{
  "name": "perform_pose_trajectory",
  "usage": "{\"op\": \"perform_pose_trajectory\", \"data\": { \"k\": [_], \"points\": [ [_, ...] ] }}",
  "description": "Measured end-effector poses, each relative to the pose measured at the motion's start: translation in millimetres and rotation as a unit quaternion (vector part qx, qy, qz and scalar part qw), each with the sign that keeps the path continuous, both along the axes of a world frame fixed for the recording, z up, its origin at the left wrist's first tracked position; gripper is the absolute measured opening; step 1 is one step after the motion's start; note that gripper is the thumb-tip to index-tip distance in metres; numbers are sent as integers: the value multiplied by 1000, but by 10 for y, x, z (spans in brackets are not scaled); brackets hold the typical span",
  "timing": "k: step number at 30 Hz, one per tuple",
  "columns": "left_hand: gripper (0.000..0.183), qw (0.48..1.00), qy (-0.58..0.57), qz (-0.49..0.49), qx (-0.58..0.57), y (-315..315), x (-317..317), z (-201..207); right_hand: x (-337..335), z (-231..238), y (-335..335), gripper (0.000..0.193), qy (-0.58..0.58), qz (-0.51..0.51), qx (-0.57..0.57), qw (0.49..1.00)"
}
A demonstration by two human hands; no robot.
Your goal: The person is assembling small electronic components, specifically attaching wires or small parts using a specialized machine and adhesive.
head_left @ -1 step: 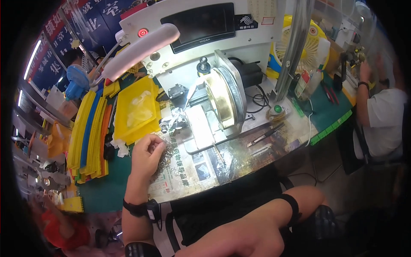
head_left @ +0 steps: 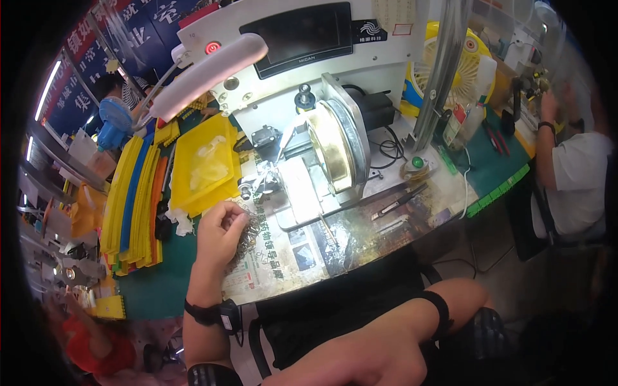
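Note:
My left hand (head_left: pixel 220 233) rests on the worktable beside a loose pile of thin, small metal pieces (head_left: pixel 252 235). Its fingers are curled in, with thumb and fingertips close together; anything between them is too small or hidden to make out. My right hand (head_left: pixel 380 344) is low in the picture, its back turned up below a black wrist band (head_left: pixel 443 315). The lower edge cuts off its fingers. Ahead stands a white bench machine with a dark screen (head_left: pixel 299 42), a brass-coloured wheel (head_left: pixel 336 154) and a brightly lit flat metal plate (head_left: pixel 301 190).
A yellow tray (head_left: pixel 183 201) holding a white bag lies left of the machine, near stacked yellow and blue trays (head_left: pixel 132 199). A lamp (head_left: pixel 209 77) hangs above. A utility knife (head_left: pixel 393 207) and red-handled pliers (head_left: pixel 496 138) lie to the right. Another person sits far right.

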State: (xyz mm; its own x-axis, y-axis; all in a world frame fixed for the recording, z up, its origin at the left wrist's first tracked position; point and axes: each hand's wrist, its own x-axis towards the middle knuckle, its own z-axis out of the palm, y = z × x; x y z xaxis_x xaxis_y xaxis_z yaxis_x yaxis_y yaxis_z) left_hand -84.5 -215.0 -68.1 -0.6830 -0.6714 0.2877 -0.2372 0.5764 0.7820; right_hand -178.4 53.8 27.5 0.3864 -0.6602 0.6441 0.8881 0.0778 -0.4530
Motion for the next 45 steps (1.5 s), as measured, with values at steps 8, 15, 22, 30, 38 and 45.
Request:
{"op": "perform_pose_trajectory", "data": {
  "k": [8,15,22,30,38,45],
  "points": [
    [10,1000,-17,4,-16,-10,16,-13,-21,-47,-12,28,8,4,-4,1000],
    [10,1000,-5,-3,-18,-21,3,-42,-79,-84,-46,28,13,-24,-54,998],
    [10,1000,1,-3,-11,-19,-4,-40,-8,-11,4,26,-43,-42,2,998],
    [10,1000,-15,4,-14,-10,4,-10,-73,53,-5,25,49,41,70,995],
    [9,1000,-11,-2,-20,-10,20,-4,4,10,-44,24,55,80,26,995],
    [8,1000,-8,-6,-18,-18,11,-28,-35,27,-10,26,46,96,51,993]
  ]
}}
